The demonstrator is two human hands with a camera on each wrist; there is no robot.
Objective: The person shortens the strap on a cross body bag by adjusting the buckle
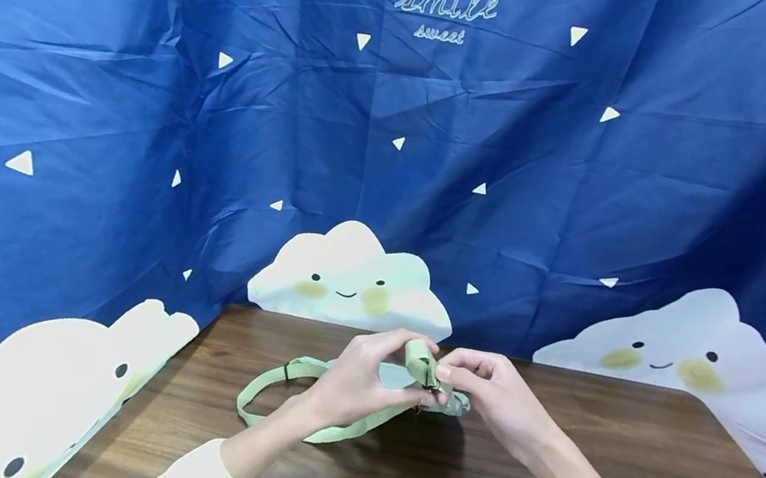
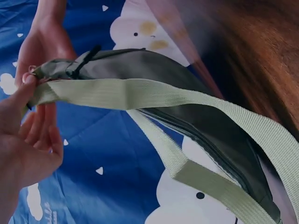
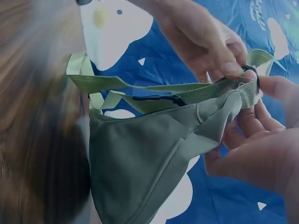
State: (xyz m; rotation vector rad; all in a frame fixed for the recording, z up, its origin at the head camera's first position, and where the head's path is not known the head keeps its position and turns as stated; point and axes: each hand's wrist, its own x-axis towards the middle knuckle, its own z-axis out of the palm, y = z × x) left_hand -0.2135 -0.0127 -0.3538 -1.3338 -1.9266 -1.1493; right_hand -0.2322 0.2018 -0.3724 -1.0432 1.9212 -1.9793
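Observation:
A grey-green sling bag (image 3: pixel 140 154) with a light green webbing strap (image 2: pixel 154 93) hangs from both hands over the table. My left hand (image 1: pixel 359 383) pinches the strap between thumb and fingers, close to a small black strap slider (image 3: pixel 250 70). From the other side, my right hand (image 1: pixel 501 398) grips the strap end where it joins the bag's corner, its thumb and fingertip at the slider. Above the fingers the webbing bends into a small loop (image 1: pixel 419 359). A dark zipper (image 2: pixel 201 140) runs along the bag, and a black zipper pull (image 3: pixel 159 98) shows near its top edge.
The long part of the strap curves out to the left, over the brown wooden table (image 1: pixel 619 465). Behind the table hangs a blue curtain (image 1: pixel 442 156) printed with white clouds and triangles. Its folds also cover the left side.

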